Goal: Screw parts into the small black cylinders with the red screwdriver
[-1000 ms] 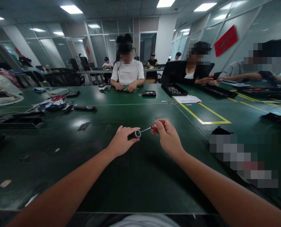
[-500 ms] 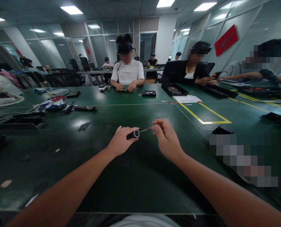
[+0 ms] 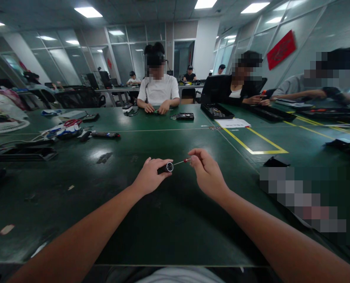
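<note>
Left hand [image 3: 149,177]: fingers clamped around black cylinder [image 3: 162,169], pale-rimmed end facing right. Right hand [image 3: 209,171]: fingers pinched on red-handled screwdriver [image 3: 180,162], thin shaft pointing left to cylinder's rimmed end; tip contact unclear. Both over green surface [image 3: 175,224]. Far left: dark elongated tool [image 3: 104,135]. Far right: white sheet [image 3: 234,123] beside black tray [image 3: 208,113].

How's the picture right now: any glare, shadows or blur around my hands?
Head view: pale glare on the green table beyond the left hand; head view: dark shadow below the right hand; head view: pixel blocks cover part of the right side; head view: the thin tool's tip is too small to make out.
</note>
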A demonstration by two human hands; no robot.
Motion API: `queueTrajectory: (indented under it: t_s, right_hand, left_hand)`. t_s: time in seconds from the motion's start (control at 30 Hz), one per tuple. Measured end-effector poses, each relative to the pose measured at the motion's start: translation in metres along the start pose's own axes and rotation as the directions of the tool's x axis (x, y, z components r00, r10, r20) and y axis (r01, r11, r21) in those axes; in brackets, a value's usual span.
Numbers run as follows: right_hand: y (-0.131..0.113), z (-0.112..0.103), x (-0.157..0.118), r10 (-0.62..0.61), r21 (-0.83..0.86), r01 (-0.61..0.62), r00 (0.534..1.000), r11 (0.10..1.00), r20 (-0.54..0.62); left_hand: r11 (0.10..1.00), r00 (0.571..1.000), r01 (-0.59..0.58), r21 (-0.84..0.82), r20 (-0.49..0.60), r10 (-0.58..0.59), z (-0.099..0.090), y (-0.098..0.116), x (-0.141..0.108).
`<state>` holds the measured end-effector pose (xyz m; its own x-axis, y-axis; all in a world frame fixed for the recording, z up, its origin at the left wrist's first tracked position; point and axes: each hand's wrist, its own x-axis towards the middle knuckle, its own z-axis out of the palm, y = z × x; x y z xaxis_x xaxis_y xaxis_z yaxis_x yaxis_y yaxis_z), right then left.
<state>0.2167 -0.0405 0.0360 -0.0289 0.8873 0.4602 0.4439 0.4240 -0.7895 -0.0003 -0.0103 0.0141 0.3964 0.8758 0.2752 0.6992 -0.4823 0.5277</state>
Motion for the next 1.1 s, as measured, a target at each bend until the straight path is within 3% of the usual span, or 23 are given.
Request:
queueTrajectory:
  t_s: [0.6,0.83,0.93,1.03,1.1]
  right_hand:
    - [0.0,0.0,0.001,0.022,0.025,-0.023,0.999,0.999,0.025]
    - [0.011,0.007,0.008,0.131,0.317,-0.121,0.991,0.941,-0.01]
    - [0.019,0.009,0.013,0.242,0.42,-0.206,0.97,0.884,-0.035]
    - [0.024,0.007,0.019,0.467,0.608,-0.389,0.884,0.693,0.033]
    - [0.025,0.005,0.021,0.528,0.668,-0.419,0.848,0.615,0.046]
  left_hand:
    - [1.0,1.0,-0.012,-0.013,-0.008,0.012,0.0,-0.002,0.001]
    - [1.0,1.0,-0.011,0.011,-0.005,0.012,0.0,-0.002,0.001]
    - [0.998,0.997,-0.055,0.043,0.05,0.053,-0.002,0.003,0.0]
    - [0.994,0.995,-0.093,0.06,0.05,0.09,-0.004,0.004,0.002]
    - [0.996,0.997,-0.064,0.057,0.038,0.062,-0.004,0.001,0.003]
